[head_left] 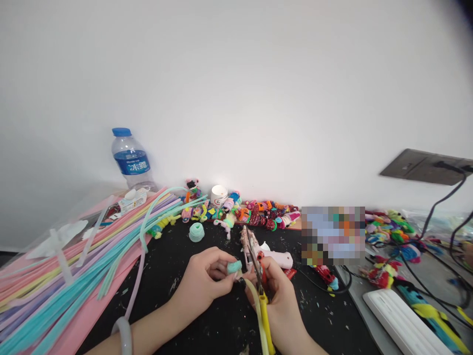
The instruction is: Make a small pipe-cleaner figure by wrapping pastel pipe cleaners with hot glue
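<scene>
My left hand [205,281] is closed in a pinch on a small mint-green fuzzy coil [234,266] over the black mat [166,276]. My right hand [281,301] is wrapped round the red and yellow handles of a pair of scissors [258,276]. The scissor blades point up and away, right beside the coil. A pale yellow strand [258,310] runs down from the coil past my right wrist. A translucent bangle [121,335] sits on my left wrist.
Long pastel pipe cleaners [66,276] fan across the left. A water bottle [131,160] stands at the back left. Small colourful figures [251,212], a white jar [219,195], a mint coil [196,231] and a pink glue gun [273,256] lie behind. Cables and a white strip [399,320] fill the right.
</scene>
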{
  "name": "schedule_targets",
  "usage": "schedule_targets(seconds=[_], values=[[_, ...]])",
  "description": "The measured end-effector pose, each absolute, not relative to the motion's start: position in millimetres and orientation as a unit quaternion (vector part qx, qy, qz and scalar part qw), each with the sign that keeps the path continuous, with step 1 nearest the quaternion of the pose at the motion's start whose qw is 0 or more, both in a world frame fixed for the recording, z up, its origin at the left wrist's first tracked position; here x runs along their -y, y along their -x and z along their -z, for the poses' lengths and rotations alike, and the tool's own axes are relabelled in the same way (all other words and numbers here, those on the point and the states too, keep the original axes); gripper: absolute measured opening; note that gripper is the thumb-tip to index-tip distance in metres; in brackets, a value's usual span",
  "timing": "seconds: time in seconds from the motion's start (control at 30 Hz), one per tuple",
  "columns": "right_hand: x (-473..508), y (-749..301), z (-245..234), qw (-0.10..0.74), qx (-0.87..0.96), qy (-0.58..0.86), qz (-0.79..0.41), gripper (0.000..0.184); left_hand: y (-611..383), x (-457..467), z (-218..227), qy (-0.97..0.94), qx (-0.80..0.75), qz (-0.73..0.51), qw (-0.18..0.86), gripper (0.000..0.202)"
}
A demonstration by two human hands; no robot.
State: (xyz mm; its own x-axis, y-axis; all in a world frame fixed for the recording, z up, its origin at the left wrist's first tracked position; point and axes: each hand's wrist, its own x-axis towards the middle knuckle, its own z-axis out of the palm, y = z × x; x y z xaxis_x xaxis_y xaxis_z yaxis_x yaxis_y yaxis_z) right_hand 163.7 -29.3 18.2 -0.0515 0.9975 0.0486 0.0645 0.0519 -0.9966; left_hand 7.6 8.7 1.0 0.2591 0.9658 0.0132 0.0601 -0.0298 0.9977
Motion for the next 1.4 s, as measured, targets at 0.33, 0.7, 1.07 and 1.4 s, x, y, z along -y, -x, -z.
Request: schedule_targets(seconds=[0.33, 0.7, 1.07, 1.4], values=[[11.0, -192.7, -17.0, 0.388, 0.679, 0.593, -0.191, 0.025, 3.9, -26.4, -3.0, -0.325, -0.443, -0.543, 0.635, 0.033], [14.8, -189.9, -26.7, 0.196, 0.761, 0.618, -0.028, 0.024, 7.0, -30.4, -2.9, -0.273, -0.413, -0.587, 0.640, 0.026], [12.7, -191.5, -24.0, 0.155, 0.759, 0.633, -0.005, 0.018, 5.6, -28.9, -2.8, -0.336, -0.444, -0.556, 0.618, 0.026], [10.5, -192.7, -25.1, 0.131, 0.744, 0.655, 0.021, 0.016, 6.5, -26.5, -3.9, -0.348, -0.429, -0.573, 0.605, 0.026]])
